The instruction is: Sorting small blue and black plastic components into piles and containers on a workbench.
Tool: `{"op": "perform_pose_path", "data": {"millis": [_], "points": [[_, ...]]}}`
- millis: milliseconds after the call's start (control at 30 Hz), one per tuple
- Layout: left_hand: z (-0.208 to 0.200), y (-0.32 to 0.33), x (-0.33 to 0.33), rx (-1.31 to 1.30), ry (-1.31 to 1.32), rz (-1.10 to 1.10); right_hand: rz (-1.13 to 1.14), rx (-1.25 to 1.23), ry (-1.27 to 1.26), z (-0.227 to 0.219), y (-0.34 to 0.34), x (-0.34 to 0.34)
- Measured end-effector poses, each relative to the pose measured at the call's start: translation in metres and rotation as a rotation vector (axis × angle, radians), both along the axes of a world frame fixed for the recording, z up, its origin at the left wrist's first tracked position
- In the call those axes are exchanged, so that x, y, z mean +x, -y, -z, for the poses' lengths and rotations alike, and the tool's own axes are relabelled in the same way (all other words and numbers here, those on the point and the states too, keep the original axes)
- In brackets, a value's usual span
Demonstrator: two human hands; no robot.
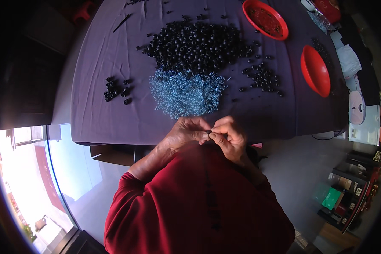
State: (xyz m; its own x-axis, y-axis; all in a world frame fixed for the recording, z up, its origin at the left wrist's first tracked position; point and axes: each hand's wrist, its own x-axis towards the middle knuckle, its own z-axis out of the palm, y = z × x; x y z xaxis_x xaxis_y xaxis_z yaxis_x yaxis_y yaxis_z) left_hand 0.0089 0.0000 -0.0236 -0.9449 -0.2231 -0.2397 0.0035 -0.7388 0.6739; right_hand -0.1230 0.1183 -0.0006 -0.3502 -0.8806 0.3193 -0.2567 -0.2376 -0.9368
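Note:
My left hand (185, 133) and my right hand (230, 136) meet at the table's near edge, fingertips pinched together. Between them is a small dark piece (208, 132), mostly covered by the fingers; it resembles the black pieces on the table. Just beyond my hands lies a pile of small, clear bluish pieces (188, 94), too fine to make out singly. Touching its far side is a large heap of black ring-like pieces (194, 45), with holes showing in many. A smaller black group (114, 89) sits to the left, another (263, 78) to the right.
A purple-grey cloth (101, 51) covers the table. At the far right stand a red bowl (246, 13) with small bits in it and a second red bowl (316, 73). A thin dark tool (122, 23) lies far left. An open cardboard box (110, 154) is under the near edge.

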Motion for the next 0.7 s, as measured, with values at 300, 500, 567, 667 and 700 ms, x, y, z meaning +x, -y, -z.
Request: {"op": "perform_pose_path", "data": {"millis": [300,500,567,667,700], "points": [[0.009,-0.005,-0.003,0.044,0.035,-0.077,0.116,-0.019,-0.388,0.006,-0.002,-0.014],[0.009,-0.006,-0.006,-0.044,0.036,-0.107,0.402,0.234,-0.658,0.029,0.017,-0.061],[0.009,-0.007,-0.007,-0.054,0.043,-0.104,0.288,0.291,-0.733,0.041,0.017,-0.073],[0.01,-0.007,-0.005,-0.04,0.04,-0.129,0.299,0.288,-0.813,0.044,0.02,-0.08],[0.01,-0.006,-0.006,-0.018,0.019,-0.143,0.294,0.287,-0.813,0.043,0.021,-0.079]]}}
